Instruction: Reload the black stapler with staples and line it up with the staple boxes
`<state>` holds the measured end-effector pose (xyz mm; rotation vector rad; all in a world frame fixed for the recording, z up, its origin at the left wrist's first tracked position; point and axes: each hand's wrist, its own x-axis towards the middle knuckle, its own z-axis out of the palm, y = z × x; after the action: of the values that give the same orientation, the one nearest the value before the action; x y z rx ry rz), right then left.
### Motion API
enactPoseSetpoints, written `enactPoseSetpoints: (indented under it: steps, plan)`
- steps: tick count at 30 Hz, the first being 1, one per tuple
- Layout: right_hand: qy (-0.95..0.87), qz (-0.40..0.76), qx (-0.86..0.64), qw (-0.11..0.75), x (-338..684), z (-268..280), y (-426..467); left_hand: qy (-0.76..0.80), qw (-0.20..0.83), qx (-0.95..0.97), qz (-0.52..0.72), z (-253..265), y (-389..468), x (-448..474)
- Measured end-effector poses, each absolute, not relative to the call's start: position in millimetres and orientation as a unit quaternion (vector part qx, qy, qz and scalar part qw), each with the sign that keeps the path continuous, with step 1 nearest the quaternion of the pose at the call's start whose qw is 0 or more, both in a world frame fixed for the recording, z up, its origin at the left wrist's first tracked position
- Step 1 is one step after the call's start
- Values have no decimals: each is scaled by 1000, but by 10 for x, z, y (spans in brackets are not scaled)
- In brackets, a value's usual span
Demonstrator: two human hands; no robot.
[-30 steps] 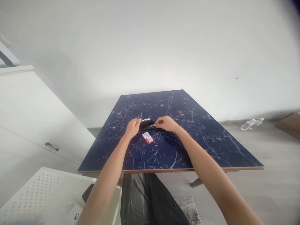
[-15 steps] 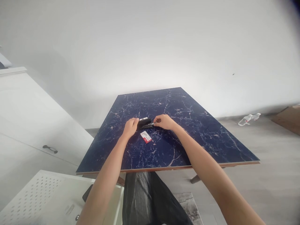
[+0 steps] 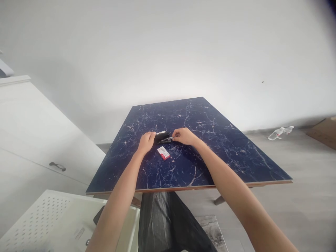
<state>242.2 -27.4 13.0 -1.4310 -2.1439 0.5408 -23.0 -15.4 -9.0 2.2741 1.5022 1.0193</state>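
Note:
A black stapler (image 3: 162,137) lies near the middle of the blue marbled table (image 3: 183,115), its silver inner channel showing toward the right. My left hand (image 3: 147,141) is closed around its left end. At the opposite end, the thumb and forefinger of my right hand (image 3: 183,136) pinch a small silver piece (image 3: 171,138); whether it is loose or part of the stapler I cannot tell. A small red and white box (image 3: 163,153) lies flat just in front of the stapler. Behind the stapler is a white item (image 3: 161,132), partly hidden.
A white cabinet (image 3: 39,133) stands at the left, with a white perforated unit (image 3: 39,217) below it. Clear plastic bottles (image 3: 280,133) lie on the floor at the right, near a cardboard box (image 3: 324,133). A pale wall rises behind the table.
The view has shifted very slightly. Both hands stay at the stapler, with hardly any visible movement of the fingers.

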Motion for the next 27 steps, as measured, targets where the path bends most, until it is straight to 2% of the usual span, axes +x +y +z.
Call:
enactPoseSetpoints:
  steps: [9,15,19,27]
  plan:
    - [-806,137,-534,216,2537,184,-279,511,116,785,330,-28,-196,-223]
    - [-801,159,-545,190,2660,305,-360,482,127,835,233,153,-282,-327]
    - [-805,188,-527,200,2544,333,-444,511,129,823,215,207,-308,-352]
    - [-788,212,-524,243,2260,266,-523,514,171,798,263,113,-274,-346]
